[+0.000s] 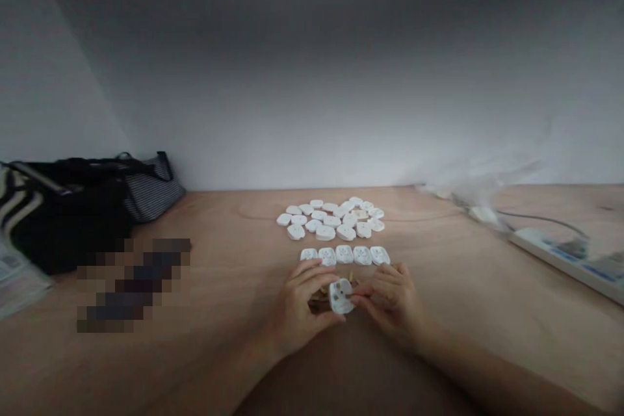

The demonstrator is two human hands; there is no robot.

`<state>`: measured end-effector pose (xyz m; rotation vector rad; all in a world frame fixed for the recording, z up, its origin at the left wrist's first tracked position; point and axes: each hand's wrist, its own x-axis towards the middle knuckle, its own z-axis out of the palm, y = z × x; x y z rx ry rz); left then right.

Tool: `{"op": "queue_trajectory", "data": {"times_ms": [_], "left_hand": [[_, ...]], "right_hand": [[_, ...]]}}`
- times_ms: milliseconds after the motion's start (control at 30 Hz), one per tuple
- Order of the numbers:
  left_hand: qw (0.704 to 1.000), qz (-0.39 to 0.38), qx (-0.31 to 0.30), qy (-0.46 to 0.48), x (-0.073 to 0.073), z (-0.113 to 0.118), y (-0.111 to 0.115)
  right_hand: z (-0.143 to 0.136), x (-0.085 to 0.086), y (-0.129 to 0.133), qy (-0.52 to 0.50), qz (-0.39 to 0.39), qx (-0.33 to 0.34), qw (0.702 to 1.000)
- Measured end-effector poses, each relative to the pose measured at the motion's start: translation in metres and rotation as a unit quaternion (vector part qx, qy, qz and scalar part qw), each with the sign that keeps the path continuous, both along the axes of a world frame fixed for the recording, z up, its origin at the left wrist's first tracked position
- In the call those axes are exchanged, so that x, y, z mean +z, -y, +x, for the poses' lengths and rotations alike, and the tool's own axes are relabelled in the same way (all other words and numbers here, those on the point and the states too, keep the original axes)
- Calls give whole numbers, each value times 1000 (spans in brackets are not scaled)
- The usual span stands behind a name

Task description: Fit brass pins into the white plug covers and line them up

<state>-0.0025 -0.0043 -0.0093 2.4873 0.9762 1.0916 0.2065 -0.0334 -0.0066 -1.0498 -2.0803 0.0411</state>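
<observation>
While a white casing (340,305) is pinched by the left hand (308,298) at lower centre, a small brass piece (348,296) seems pinched against it by the right hand (391,297); five casings (344,254) are lined up above, the farther cluster (325,233) apparently not yet.

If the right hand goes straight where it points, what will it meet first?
Likely the rounded white plastic piece in the left hand; the right hand may touch it; depth is unclear.
</observation>
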Motion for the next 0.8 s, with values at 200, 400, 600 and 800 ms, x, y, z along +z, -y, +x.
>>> {"op": "queue_trajectory", "data": {"times_ms": [200, 400, 600, 800], "left_hand": [[1000, 8, -8, -12, 1, 0, 0], [1000, 18, -7, -14, 3, 0, 0], [1000, 9, -6, 15, 9, 3, 2], [999, -22, -21, 16, 14, 6, 7]], "right_hand": [[-5, 1, 2, 22, 37, -8, 999], [-4, 5, 3, 60, 63, -17, 996], [4, 9, -1, 46, -68, -24, 996], [2, 8, -5, 67, -133, 29, 989]]}}
